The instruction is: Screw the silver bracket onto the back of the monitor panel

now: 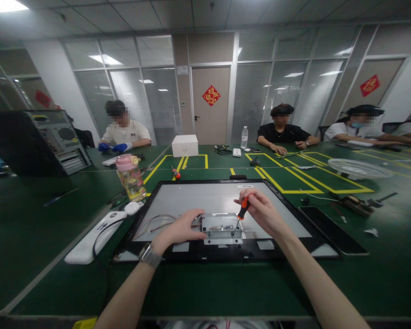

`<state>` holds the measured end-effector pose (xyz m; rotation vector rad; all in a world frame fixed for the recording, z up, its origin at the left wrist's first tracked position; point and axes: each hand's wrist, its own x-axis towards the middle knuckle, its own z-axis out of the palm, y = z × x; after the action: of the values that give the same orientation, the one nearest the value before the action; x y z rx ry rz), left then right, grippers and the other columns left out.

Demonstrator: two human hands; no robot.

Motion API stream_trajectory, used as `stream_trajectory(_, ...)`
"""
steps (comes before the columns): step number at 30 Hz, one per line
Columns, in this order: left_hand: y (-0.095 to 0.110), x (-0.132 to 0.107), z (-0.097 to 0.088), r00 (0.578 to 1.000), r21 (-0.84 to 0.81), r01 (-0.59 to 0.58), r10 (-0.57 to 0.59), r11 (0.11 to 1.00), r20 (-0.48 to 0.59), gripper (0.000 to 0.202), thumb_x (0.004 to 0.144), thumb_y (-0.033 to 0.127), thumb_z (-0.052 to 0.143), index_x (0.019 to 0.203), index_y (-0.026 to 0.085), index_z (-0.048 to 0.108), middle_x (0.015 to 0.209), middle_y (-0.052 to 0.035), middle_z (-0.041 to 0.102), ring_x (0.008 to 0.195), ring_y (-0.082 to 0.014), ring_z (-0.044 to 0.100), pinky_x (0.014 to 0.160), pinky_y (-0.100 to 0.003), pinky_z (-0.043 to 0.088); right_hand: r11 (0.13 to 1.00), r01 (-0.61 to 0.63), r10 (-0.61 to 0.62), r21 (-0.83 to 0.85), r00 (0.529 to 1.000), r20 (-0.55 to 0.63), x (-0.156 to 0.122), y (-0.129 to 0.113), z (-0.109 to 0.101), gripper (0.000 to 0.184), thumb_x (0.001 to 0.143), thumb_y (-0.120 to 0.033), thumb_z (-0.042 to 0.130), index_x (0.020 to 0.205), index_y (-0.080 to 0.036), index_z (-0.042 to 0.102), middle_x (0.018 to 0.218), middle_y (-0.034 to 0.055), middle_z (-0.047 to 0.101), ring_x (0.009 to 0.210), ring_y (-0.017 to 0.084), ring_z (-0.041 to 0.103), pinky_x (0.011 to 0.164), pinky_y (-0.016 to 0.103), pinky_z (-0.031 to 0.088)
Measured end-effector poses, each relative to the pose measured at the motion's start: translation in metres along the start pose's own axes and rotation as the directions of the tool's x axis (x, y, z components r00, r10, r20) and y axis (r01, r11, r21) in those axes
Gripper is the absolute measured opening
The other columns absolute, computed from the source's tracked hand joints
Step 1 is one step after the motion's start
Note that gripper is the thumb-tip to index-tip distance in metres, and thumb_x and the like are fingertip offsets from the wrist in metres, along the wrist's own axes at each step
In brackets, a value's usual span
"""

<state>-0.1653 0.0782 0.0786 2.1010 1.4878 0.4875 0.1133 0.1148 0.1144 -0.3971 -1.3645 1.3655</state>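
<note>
A flat monitor panel [287, 214] lies back-side up on the green table, with a small metal cover plate [222, 227] near its front edge. My right hand [263, 211] is closed on an orange-handled screwdriver [243, 209], its tip down at the plate's right side. My left hand [181, 228] rests on the panel at the plate's left edge, fingers curled against it. Thin coloured wires [154, 224] run across the panel to the left of that hand. A watch sits on my left wrist.
A pink-lidded bottle [131, 176] and a white power strip [92, 237] lie left of the panel. A black phone [332, 230] and tools lie to the right, a white box [185, 145] behind. A computer case [51, 141] stands far left. Three people sit across the table.
</note>
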Motion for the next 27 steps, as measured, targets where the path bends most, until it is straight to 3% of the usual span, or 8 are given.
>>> stream_trajectory(5,0.0007,-0.0002,0.0004,1.0,0.007,0.001,-0.001,1.0,0.0,0.079,0.073,0.046,0.075,0.141,0.019,0.047,0.153,-0.0121,0.043,0.141,-0.0302,0.04,0.119,-0.041,0.027,0.998,-0.05,0.051,0.044,0.998,-0.03,0.0006,0.0019,-0.0013,0.028,0.081,-0.049,0.075,0.099,-0.028,0.074,0.086,0.0022,0.07,0.086,0.019,0.065,0.091,0.04,0.051)
stream_trajectory(11,-0.0014,0.0005,0.0009,1.0,0.02,-0.007,0.007,1.0,0.004,0.079,0.074,0.046,0.075,0.142,0.018,0.046,0.152,-0.0117,0.043,0.14,-0.0291,0.04,0.119,-0.039,0.028,1.0,0.014,-0.014,-0.002,0.998,-0.054,0.0009,0.0036,-0.001,0.022,0.077,-0.048,0.078,0.084,-0.027,0.074,0.093,0.0001,0.065,0.082,0.017,0.062,0.096,0.042,0.05)
stream_trajectory(17,-0.0058,0.001,0.0023,1.0,0.017,-0.007,0.007,1.0,0.004,0.08,0.073,0.049,0.074,0.143,0.021,0.046,0.153,-0.0099,0.043,0.141,-0.0289,0.04,0.119,-0.039,0.028,1.0,-0.028,0.028,0.003,0.998,-0.057,0.0008,0.0042,-0.0033,0.031,0.081,-0.05,0.074,0.103,-0.029,0.075,0.089,0.0027,0.068,0.088,0.021,0.064,0.093,0.042,0.051)
stream_trajectory(23,-0.0066,0.0015,0.0027,1.0,0.007,-0.019,0.019,1.0,-0.002,0.079,0.073,0.049,0.074,0.142,0.023,0.047,0.153,-0.0093,0.044,0.14,-0.029,0.04,0.119,-0.04,0.028,1.0,0.026,-0.026,-0.006,0.999,-0.046,0.0001,0.0033,-0.0033,0.022,0.078,-0.048,0.077,0.084,-0.027,0.075,0.093,0.0027,0.066,0.085,0.02,0.063,0.095,0.044,0.052)
stream_trajectory(27,-0.0053,0.001,0.002,1.0,0.013,-0.014,0.014,1.0,0.0,0.078,0.073,0.049,0.074,0.142,0.023,0.047,0.152,-0.0093,0.045,0.14,-0.029,0.041,0.118,-0.04,0.029,1.0,-0.008,0.008,0.011,1.0,-0.024,-0.0002,0.0028,-0.0039,0.023,0.08,-0.048,0.076,0.092,-0.028,0.076,0.084,0.0027,0.068,0.085,0.021,0.065,0.091,0.043,0.052)
